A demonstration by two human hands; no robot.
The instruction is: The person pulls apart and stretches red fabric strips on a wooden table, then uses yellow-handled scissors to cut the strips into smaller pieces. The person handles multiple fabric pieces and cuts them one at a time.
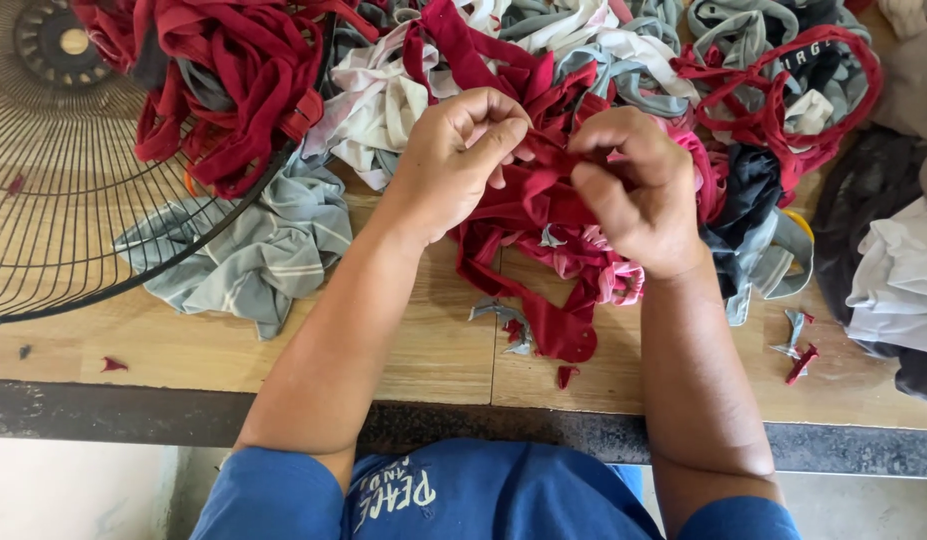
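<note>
Red cloth strip (543, 205) is pinched tight by the left hand (453, 160) and right hand (638, 195) (both closed), so a hard tug might rip it.

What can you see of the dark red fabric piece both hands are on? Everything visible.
The dark red fabric piece looks like soft knit cloth, crumpled and folded, with strip-like edges. The left hand and right hand pinch its top edge between thumbs and fingers, close together. From there it hangs down onto the wooden table, ending in a looped strip near the table's front edge. It lies against pink scraps at its right and the mixed pile of red, grey and white scraps behind.
</note>
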